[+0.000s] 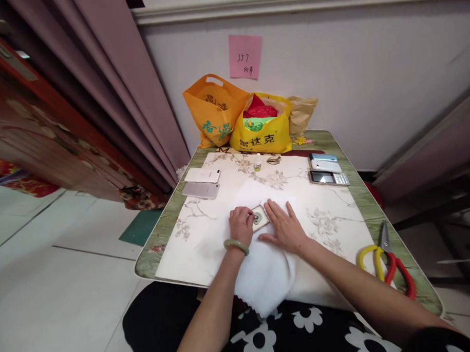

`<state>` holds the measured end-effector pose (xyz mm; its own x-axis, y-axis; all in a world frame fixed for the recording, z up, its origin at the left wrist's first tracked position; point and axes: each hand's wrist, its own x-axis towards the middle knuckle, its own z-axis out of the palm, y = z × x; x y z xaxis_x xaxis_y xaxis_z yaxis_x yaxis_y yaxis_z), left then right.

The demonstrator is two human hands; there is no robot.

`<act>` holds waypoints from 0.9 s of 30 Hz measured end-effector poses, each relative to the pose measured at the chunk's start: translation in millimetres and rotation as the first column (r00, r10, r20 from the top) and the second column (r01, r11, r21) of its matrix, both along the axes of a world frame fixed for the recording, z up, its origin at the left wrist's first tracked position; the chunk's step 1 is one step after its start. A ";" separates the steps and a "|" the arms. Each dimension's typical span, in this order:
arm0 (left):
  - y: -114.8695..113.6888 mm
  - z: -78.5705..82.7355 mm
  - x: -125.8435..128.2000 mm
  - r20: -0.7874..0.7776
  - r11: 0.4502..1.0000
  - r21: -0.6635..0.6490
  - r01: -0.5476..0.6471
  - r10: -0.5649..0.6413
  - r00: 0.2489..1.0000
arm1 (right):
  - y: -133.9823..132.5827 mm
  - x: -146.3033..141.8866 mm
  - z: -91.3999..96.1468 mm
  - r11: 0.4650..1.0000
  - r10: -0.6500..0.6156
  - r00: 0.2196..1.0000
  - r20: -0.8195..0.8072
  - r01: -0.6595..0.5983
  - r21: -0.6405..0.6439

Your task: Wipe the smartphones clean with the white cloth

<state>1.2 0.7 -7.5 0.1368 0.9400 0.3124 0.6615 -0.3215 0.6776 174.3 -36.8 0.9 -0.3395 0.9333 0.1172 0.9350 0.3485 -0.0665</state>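
Orange bag (215,112) at 11 o'clock, contents hidden. Left hand (240,224) curled, pinching end of small phone (260,217) on white cloth (261,278), table centre. Yellow bag (262,131) at 12: red, green items inside. Right hand (285,228) flat, open, on cloth.

A white plastered wall (370,79) runs behind the green wood-grain tabletop (164,219), topped by a white moulding (290,2) and bearing a pink square paper note (245,56). Mauve pleated curtains (112,82) hang at the left beside a red-brown wooden panel (44,126). The pale tiled floor (49,275) carries a dark green mat (140,226). Soft, even light.
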 end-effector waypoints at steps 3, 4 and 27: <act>-0.4 -1.5 0.1 -0.001 1.000 0.004 0.000 0.000 1.000 | -23.4 7.5 -2.3 0.999 0.039 0.999 0.004 -0.039 0.018; -0.5 -1.6 0.3 -0.004 1.000 0.004 -0.001 0.001 1.000 | -24.9 8.6 -2.7 0.999 0.042 0.999 0.002 -0.042 0.020; 0.5 -4.5 1.0 -0.035 1.000 0.017 -0.001 0.002 0.999 | -19.1 -3.7 -0.1 0.999 0.012 1.000 -0.016 -0.011 0.038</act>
<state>2.3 1.2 -12.1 0.1467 0.9350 0.3229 0.6852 -0.3315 0.6486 170.6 -55.9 0.7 -0.3478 0.9241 0.1583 0.9298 0.3617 -0.0685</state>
